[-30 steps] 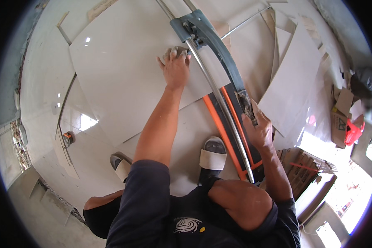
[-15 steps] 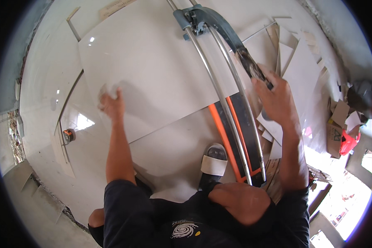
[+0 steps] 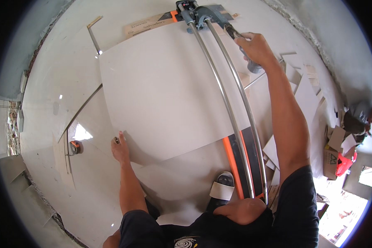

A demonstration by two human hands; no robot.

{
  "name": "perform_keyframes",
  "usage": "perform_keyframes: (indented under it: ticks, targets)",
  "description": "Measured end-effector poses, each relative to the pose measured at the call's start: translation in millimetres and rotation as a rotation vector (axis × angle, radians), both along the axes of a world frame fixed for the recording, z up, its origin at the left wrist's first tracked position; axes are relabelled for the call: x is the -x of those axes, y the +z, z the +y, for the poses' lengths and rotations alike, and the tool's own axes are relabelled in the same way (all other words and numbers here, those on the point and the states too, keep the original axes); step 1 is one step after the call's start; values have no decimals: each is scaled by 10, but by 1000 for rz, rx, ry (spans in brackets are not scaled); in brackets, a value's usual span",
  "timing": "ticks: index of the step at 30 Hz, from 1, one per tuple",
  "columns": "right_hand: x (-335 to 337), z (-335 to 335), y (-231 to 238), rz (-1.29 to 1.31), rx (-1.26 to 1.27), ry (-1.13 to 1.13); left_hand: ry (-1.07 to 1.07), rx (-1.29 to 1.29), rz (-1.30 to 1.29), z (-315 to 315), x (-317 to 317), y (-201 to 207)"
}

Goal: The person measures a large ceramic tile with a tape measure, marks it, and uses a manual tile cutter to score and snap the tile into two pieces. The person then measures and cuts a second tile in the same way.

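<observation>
A large white tile (image 3: 165,95) lies in a manual tile cutter, under its two metal rails (image 3: 221,84). At the far end of the rails my right hand (image 3: 256,49) is wrapped round the cutter's dark handle (image 3: 232,32), which joins the grey sliding carriage (image 3: 202,18). My left hand (image 3: 120,149) is at the tile's near left corner, thumb up and fingers curled. A small dark spot shows between those fingers, too small to make out. Part of the cutter's black and orange base (image 3: 246,165) shows beyond the tile's near edge.
An orange and black tape measure (image 3: 75,146) lies on the floor at the left, by thin strips. Cut tile pieces (image 3: 306,95) lie at the right, cardboard boxes (image 3: 331,159) and a red bag (image 3: 344,164) farther right. My sandalled foot (image 3: 222,186) stands beside the cutter base.
My right hand has pushed the handle and carriage away toward the rails' far end. My left hand has come nearer and lower, to the tile's corner. The view has shifted too.
</observation>
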State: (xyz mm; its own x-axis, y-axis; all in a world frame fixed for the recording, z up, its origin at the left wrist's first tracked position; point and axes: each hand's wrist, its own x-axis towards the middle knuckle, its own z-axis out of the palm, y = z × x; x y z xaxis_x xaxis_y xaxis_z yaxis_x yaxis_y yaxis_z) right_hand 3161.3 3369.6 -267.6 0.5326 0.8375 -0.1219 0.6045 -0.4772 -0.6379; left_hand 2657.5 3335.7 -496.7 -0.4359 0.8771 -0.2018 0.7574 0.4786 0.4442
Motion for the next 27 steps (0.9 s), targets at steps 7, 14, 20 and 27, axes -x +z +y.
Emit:
perform_keyframes:
  ticks: [7,14,20,27]
  targets:
    - [-88,411,-108,-40,-24,26,-4,12,-28,37,-13,-116]
    - [-185,504,-334,-81,16,-19,-2,-62,-54,32,-4,-167]
    - [-181,421,-557,-106,-11,-33,7,-55,-46,18,-49,-133]
    - [-236,523,-462,-133,-10,12,-27,-92,4,48,-43,-160]
